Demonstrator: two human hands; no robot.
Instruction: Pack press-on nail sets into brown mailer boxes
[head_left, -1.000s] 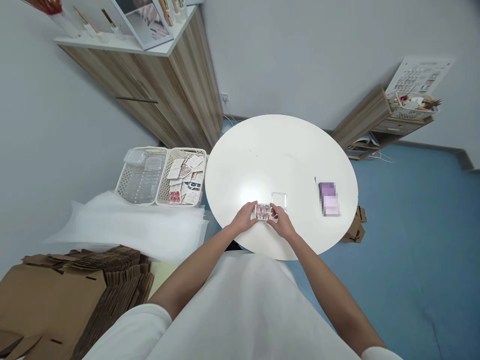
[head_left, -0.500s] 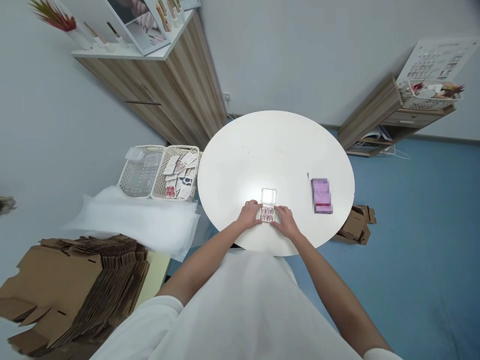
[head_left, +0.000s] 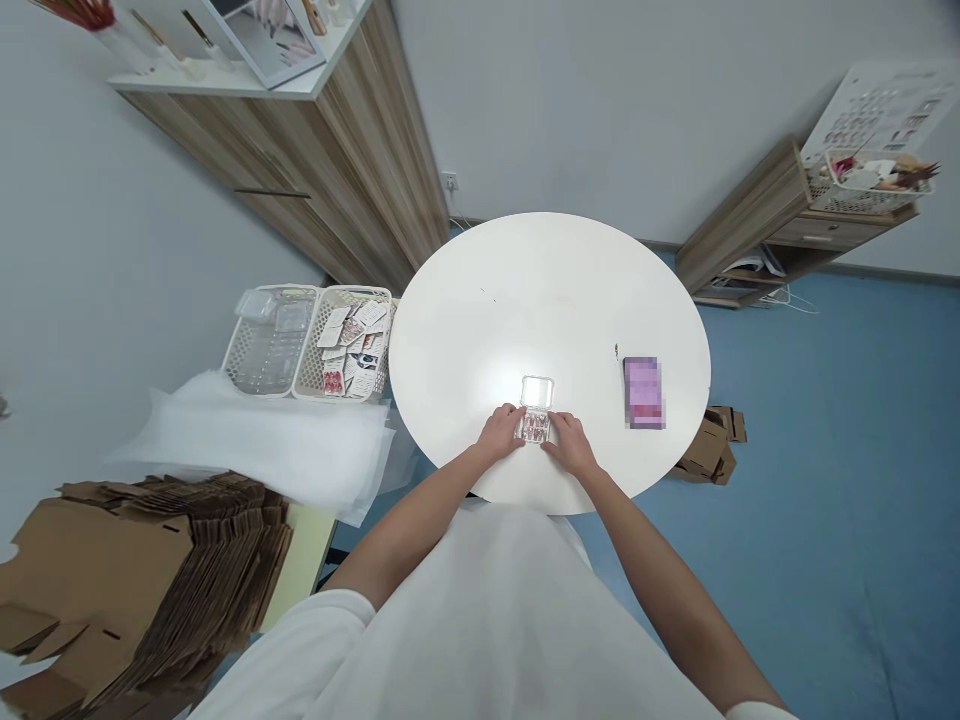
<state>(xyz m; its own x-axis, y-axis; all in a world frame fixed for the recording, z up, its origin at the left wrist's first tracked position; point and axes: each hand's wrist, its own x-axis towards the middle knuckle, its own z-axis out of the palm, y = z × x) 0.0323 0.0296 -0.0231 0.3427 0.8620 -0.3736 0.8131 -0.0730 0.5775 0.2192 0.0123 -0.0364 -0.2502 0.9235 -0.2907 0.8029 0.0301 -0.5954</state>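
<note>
The case (head_left: 535, 411) was near the six o'clock edge of the table (head_left: 540, 290), between the two hands; whether its base touched the tabletop could not be told. Its lid (head_left: 538, 391) was open, tipped back toward twelve, and pinkish nails (head_left: 535, 429) sat in rows in the base. The left hand (head_left: 501, 433) gripped the case on its nine o'clock side, thumb at the near corner and fingers farther up. The right hand (head_left: 571, 443) gripped the three o'clock side in much the same way.

A purple thing (head_left: 643, 393), blurred into blocks, lay on the table at three o'clock from the case, well apart from the right hand.

Just off the table's nine o'clock edge, a basket (head_left: 385, 352) held cards (head_left: 346, 358); a second basket (head_left: 235, 352) beside it held clear boxes (head_left: 268, 355). White sheets (head_left: 255, 440) lay between eight and nine, with a cardboard stack (head_left: 112, 560) farther out at eight. Cartons (head_left: 709, 447) were at four o'clock. A cabinet (head_left: 375, 150) stood between ten and eleven, a shelf (head_left: 750, 210) at two.
</note>
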